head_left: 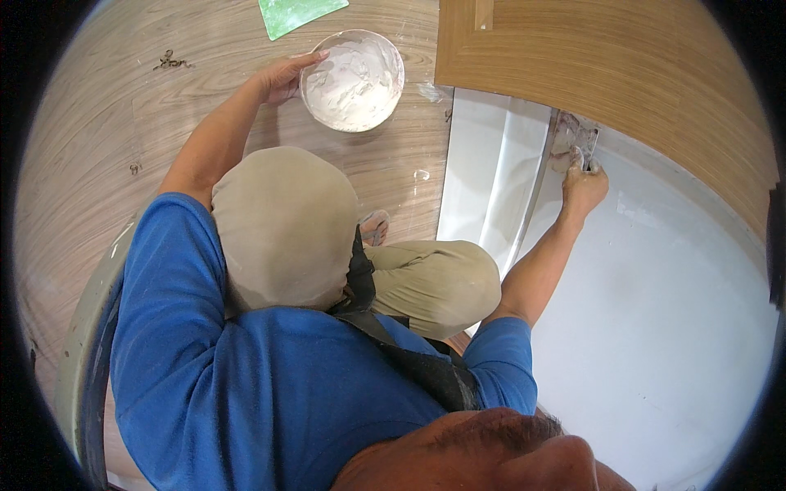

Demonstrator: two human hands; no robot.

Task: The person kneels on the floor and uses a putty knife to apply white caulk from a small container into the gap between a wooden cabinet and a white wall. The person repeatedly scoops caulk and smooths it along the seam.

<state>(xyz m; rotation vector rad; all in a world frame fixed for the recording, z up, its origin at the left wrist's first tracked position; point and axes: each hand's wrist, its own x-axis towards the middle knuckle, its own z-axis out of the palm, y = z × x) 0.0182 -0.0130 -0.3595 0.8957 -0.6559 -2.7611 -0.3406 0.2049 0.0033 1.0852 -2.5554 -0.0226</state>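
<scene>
My left hand [284, 78] grips the left rim of a round, pale bowl [350, 129], its thumb over the edge. Thick white paste [354, 80], smeared and uneven, lies in the bowl. At the right, my right hand [583, 188] is closed around the handle of a small putty knife [586, 157]. Its blade end is up by a rough, patchy grey-brown spot [566, 137] on the pale wall [647, 286], beside a white frame [499, 155]. How far the blade touches the surface is hard to make out.
A wood-grain panel [589, 49] juts across the upper right, close above my right hand. On the wood-look floor [188, 106] lies a green sheet [299, 15], beyond the bowl. A curved greenish-grey edge [86, 327] runs along my left side. My bent knees [286, 221] are between my arms.
</scene>
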